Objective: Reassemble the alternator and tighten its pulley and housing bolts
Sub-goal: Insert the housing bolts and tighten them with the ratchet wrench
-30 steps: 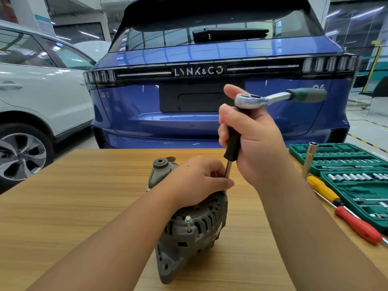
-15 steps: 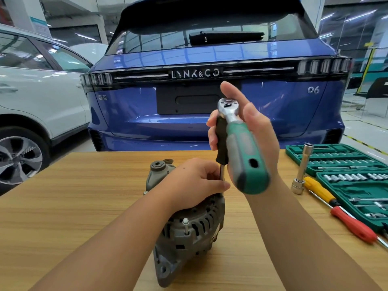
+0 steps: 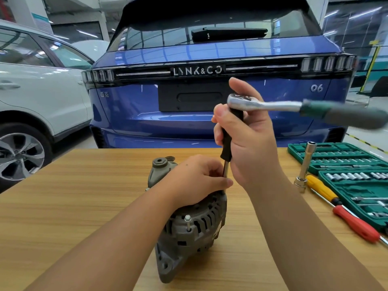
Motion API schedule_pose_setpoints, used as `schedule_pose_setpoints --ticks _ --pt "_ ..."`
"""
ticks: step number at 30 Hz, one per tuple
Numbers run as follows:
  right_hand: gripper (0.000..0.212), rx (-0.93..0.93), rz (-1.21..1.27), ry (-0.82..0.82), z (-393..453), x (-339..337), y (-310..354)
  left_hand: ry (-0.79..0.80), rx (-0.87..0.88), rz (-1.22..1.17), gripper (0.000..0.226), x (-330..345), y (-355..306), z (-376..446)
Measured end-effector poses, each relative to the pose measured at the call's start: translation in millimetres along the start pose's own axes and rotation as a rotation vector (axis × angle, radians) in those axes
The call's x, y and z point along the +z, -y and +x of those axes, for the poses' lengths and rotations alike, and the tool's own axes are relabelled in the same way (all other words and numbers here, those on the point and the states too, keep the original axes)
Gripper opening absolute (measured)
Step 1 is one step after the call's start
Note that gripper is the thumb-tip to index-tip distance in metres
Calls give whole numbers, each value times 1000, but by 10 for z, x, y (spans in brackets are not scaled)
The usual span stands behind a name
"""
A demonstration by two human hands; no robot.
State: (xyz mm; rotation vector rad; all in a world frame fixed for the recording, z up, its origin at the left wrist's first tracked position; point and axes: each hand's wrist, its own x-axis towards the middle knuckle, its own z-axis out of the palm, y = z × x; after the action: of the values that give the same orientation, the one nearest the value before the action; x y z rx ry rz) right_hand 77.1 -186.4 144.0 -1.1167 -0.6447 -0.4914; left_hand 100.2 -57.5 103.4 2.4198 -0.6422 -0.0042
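Note:
A grey alternator (image 3: 189,234) lies on the wooden table (image 3: 73,206). My left hand (image 3: 197,179) rests on top of it, and its fingers pinch the thin metal shaft of the driver where it meets the housing. My right hand (image 3: 247,141) grips the black-handled extension (image 3: 227,143) standing upright over the alternator. A ratchet (image 3: 273,106) sits on the extension's top; its green handle points right and is blurred. One housing bolt (image 3: 188,222) sticks up from the casing near me. The bolt under the shaft is hidden by my left hand.
A green socket set case (image 3: 352,175) lies open at the right. Next to it stand a tall chrome socket (image 3: 304,166) and lie a yellow screwdriver (image 3: 321,191) and a red one (image 3: 357,224). A blue car (image 3: 210,59) stands behind the table, a white car (image 3: 31,91) at left.
The ratchet handle has swung from pointing toward me round to the right. My left hand stays on the alternator and shaft.

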Motion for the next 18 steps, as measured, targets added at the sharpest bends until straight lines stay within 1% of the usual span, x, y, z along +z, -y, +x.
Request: schedule_pose_setpoints --ticks 2,4,6,8,11,13,15,16,18 --pt "38 -79 -30 9 -7 8 -46 -5 7 -2 15 -3 -8 -8" --pt "44 -93 9 28 -1 -6 -84 -17 11 -7 18 -12 -28 -21" --pt "47 -78 66 89 16 -38 -97 -4 -2 -20 19 -15 -38 -31" --pt "45 -16 149 170 63 -83 -81 3 -8 -23 17 -24 -38 -33" --pt "42 156 297 234 105 -118 -48 0 9 -24 17 -46 -26 -55" --pt "36 170 326 264 73 -85 -48 -6 18 -23 18 -47 -27 -76" --pt "50 176 252 177 28 -23 -38 -7 5 -82 23 -34 -16 -68" --pt "52 173 196 102 13 1 -26 -12 4 -91 25 -19 -7 -49" --pt "42 127 68 -38 -7 20 5 -3 18 -23 16 -1 17 -12"
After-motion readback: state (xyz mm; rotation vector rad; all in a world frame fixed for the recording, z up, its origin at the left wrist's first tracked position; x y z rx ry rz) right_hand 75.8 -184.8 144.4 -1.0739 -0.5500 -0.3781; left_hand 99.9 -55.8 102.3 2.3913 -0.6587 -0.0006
